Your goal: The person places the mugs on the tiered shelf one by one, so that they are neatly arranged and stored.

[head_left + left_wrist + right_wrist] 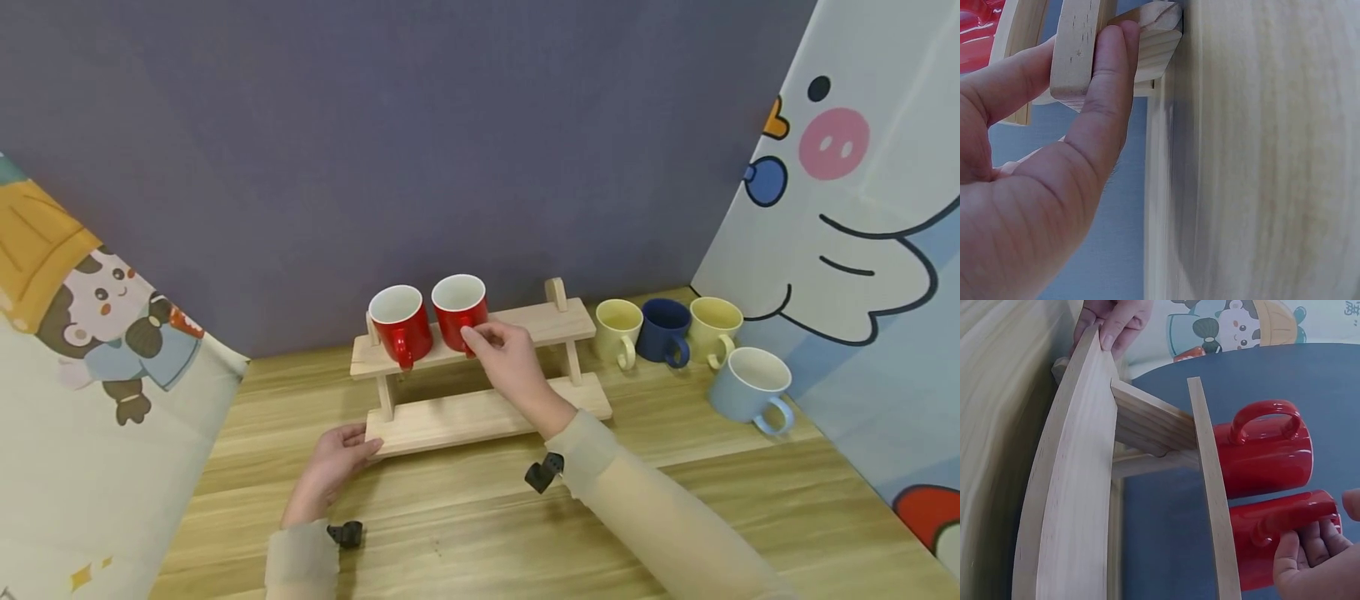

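A two-tier wooden shelf (pixel 457 419) stands on the table. On its upper board, toward the left, sit two red mugs with white insides, side by side: a left red mug (pixel 412 336) and a right red mug (pixel 450 323). My right hand (pixel 516 364) holds the right mug by its handle, fingers bent around it in the right wrist view. That mug stands upright on the board. At the lower board's left end, my left hand (pixel 339 460) grips the wood, thumb on top; the left wrist view shows the board's end (pixel 1074 53) between the fingers.
Right of the shelf stand a yellow mug (pixel 617 321), a dark blue mug (pixel 660 333), another yellow mug (pixel 708 333) and a light blue mug (pixel 738 392), handles facing front right. A grey wall (pixel 450 150) rises behind; cartoon-printed panels (pixel 847 250) flank both sides.
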`<action>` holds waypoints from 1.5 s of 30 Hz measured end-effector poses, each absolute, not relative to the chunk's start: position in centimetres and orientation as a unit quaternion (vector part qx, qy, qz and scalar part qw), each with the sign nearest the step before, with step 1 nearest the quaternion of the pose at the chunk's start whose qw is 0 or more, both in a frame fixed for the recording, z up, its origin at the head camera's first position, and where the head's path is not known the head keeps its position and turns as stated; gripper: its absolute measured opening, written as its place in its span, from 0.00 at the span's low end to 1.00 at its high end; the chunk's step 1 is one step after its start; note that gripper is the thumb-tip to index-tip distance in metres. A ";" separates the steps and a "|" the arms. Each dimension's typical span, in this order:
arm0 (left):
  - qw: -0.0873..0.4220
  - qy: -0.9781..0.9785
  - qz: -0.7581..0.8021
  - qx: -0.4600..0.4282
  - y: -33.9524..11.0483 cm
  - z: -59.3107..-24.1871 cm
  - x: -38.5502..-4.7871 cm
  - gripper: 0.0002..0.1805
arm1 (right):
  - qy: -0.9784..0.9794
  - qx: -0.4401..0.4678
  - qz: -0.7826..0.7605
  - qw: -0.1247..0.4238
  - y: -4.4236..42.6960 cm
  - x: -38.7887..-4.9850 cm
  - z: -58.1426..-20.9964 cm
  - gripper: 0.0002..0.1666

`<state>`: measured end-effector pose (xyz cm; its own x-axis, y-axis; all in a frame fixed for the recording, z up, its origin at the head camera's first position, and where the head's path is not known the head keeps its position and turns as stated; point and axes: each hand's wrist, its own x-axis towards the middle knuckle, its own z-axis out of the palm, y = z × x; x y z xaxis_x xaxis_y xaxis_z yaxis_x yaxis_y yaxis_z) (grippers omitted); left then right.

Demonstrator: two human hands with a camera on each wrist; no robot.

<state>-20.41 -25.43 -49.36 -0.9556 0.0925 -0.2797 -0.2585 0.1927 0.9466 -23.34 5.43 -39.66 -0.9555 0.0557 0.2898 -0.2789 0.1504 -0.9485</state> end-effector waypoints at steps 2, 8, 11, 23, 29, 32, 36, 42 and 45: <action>0.137 0.758 0.635 -0.057 -25.4 -49.4 -20.5 0.30 | -0.746 0.076 0.649 0.128 5.7 -23.2 -39.6 0.14; 0.134 0.760 0.634 -0.059 -25.5 -49.5 -20.5 0.29 | -0.731 0.071 0.665 0.135 6.9 -22.6 -39.5 0.16; 0.134 0.760 0.633 -0.059 -25.6 -49.5 -20.5 0.29 | -0.723 0.080 0.673 0.137 7.6 -22.4 -39.4 0.19; 0.135 0.762 0.630 -0.058 -25.5 -49.2 -20.4 0.29 | -0.723 0.058 0.669 0.163 11.5 -21.8 -39.5 0.18; 0.135 0.759 0.634 -0.055 -25.5 -49.3 -20.3 0.29 | -0.727 0.043 0.665 0.169 13.8 -21.4 -39.9 0.21; 0.135 0.758 0.636 -0.058 -25.5 -49.2 -20.3 0.29 | -0.729 0.037 0.658 0.185 15.1 -21.2 -40.1 0.20; 0.136 0.759 0.634 -0.053 -25.4 -49.1 -20.2 0.30 | -0.731 0.036 0.649 0.206 16.7 -20.6 -40.1 0.20; 0.138 0.760 0.633 -0.059 -25.2 -49.1 -20.2 0.30 | -0.745 0.025 0.626 0.232 19.1 -19.7 -40.3 0.20; 0.139 0.762 0.630 -0.061 -25.1 -49.1 -20.3 0.30 | -0.751 0.018 0.613 0.244 20.4 -19.1 -40.3 0.18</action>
<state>-20.26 -25.12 -49.07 -0.9539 0.0831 -0.2884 -0.2677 0.1991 0.9427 -19.14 20.36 -40.33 -0.8800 0.2718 0.3895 -0.3267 0.2487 -0.9118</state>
